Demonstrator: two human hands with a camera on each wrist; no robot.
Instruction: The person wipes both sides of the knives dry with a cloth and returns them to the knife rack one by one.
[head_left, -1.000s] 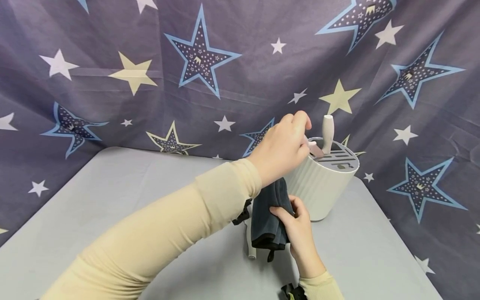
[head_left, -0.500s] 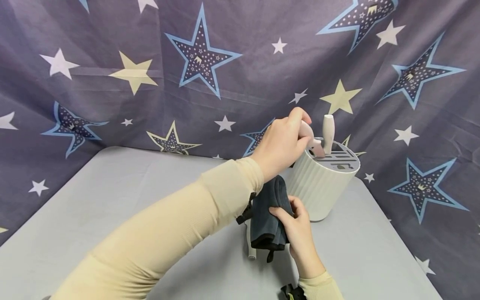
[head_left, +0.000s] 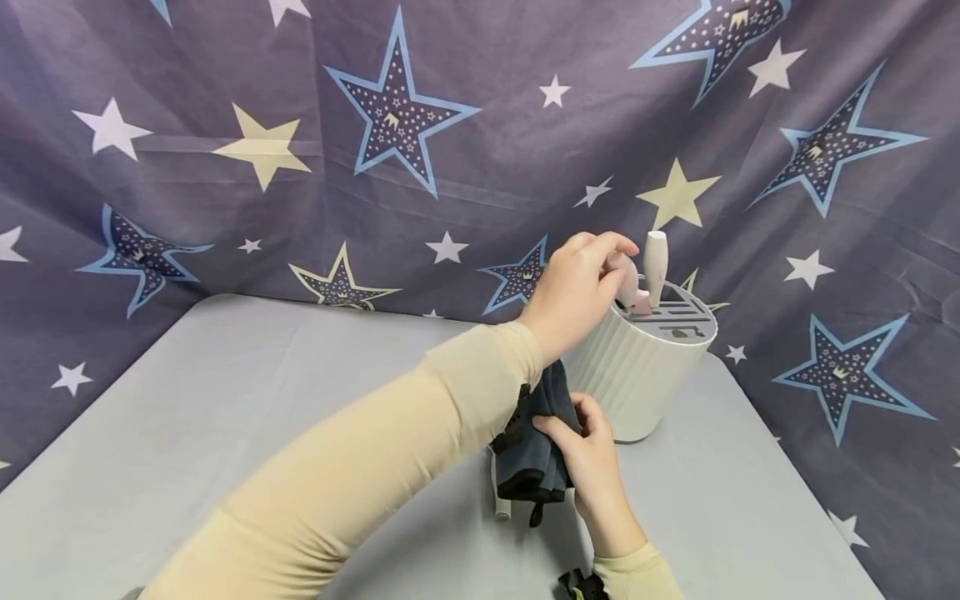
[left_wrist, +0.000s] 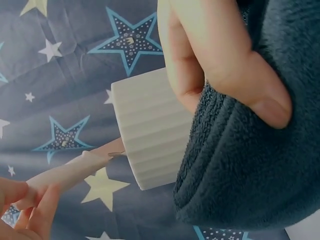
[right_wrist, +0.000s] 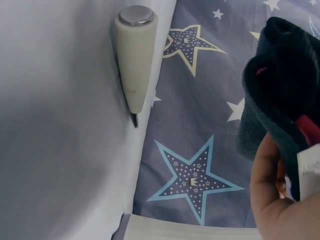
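At off-white, ribbed cylindrical holder (head_left: 633, 375):
Pale-pink curved handle (left_wrist: 72, 171) pinched by left-hand grip (head_left: 576, 290); dark-blue plush cloth (left_wrist: 245, 165) held by right-hand grip (head_left: 598, 473).

A pale grey table (head_left: 225, 375) spread beneath the person's right hand (head_left: 598, 471). On it stood a ribbed, off-white holder (head_left: 630, 379), upright just beyond that hand; a pale-handled tool (right_wrist: 135, 60) lay to the hand's left.
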